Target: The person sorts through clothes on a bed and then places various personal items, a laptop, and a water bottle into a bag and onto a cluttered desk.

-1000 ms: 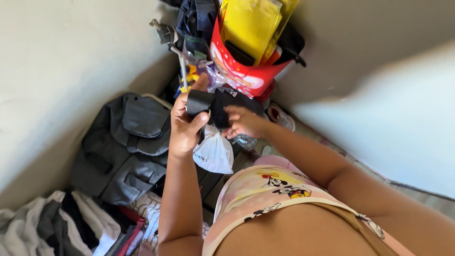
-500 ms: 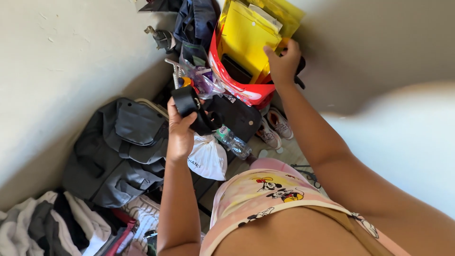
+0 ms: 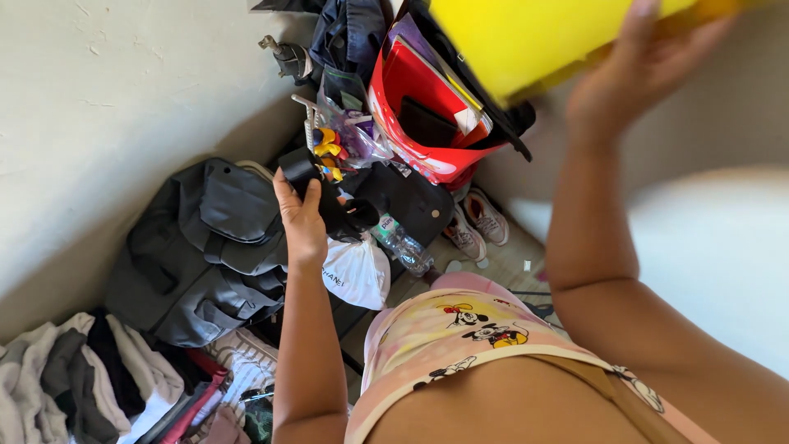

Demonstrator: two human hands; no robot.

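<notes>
Looking down, we see the largest thing near us, a grey backpack (image 3: 197,247) of soft, matte fabric, slumped against the pale wall with its flap pocket facing up. Above it a glossy red bag (image 3: 411,107) stands open, stuffed with flat folders and a dark pouch.

Our right hand (image 3: 633,78) is raised high at the top of the view, blurred, its fingers curled around the lower edge of a yellow folder (image 3: 534,37) — a smooth, flat, bright sheet that slants from lower left up to the right, its long axis running the same way. It hangs in the air above the red bag, apart from it.

Our left hand (image 3: 300,218) is clamped on a black strap-like object (image 3: 316,185), thumb and fingers wrapped round it. The piece looks matte and stiff; its long axis runs from a rolled end at upper left, above the hand, down to the right toward a clear plastic bottle (image 3: 401,244) lying on its side. Just below the hand sits a crumpled white plastic bag (image 3: 357,271). We cannot tell what the black object is.
</notes>
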